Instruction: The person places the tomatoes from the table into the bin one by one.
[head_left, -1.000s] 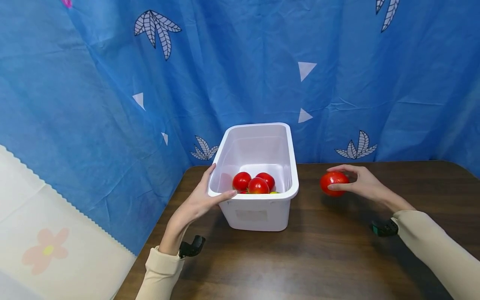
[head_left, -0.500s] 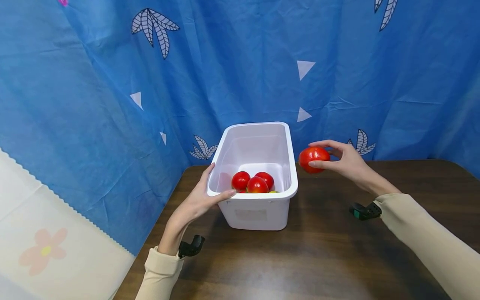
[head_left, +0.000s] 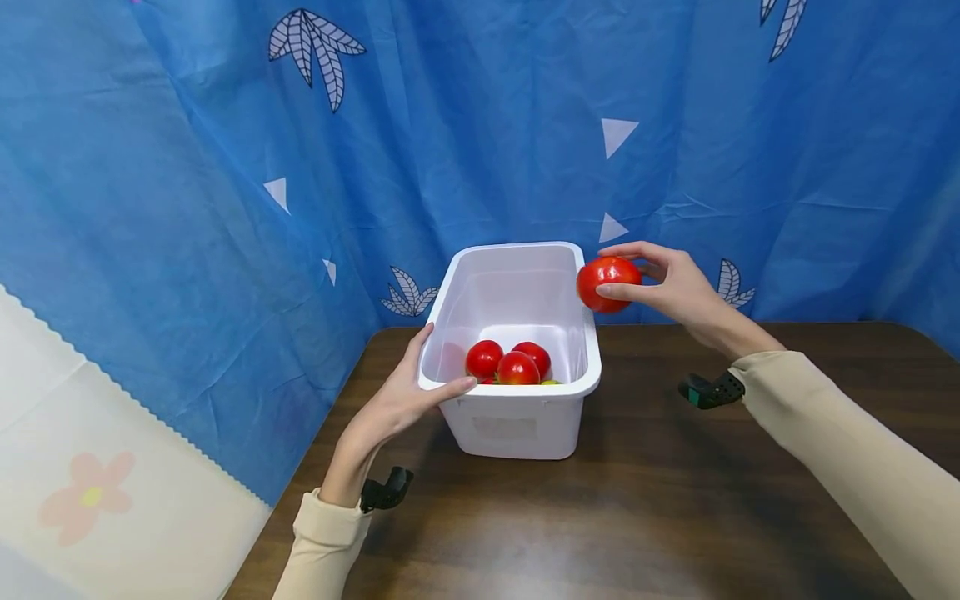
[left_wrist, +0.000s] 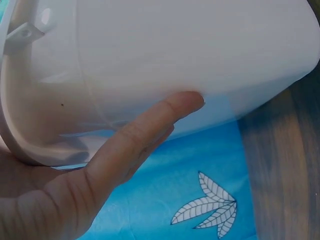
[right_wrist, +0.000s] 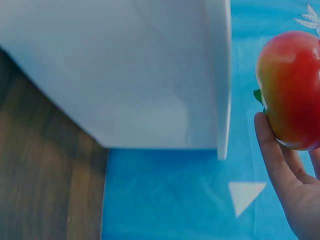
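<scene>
My right hand (head_left: 690, 292) holds a glossy red tomato (head_left: 609, 284) between thumb and fingers, raised beside the right rim of a white plastic bin (head_left: 517, 423). In the right wrist view the tomato (right_wrist: 295, 90) shows a yellowish side and a bit of green leaf, and it is level with or above the bin's rim. Several red tomatoes (head_left: 518, 367) lie inside the bin at its near end, with a bit of yellow-green showing behind the front rim. My left hand (head_left: 393, 400) grips the near left corner, thumb along the front rim and fingers against the outer left wall.
The bin stands on a dark wooden table (head_left: 675, 500). A blue patterned curtain (head_left: 487, 125) hangs behind and to the left, close to the table's back edge. Cream cloth with a flower print (head_left: 90, 500) lies at lower left.
My right hand has lifted the tomato from the table and carried it up and left to the bin's right rim. My left hand has stayed on the bin's corner.
</scene>
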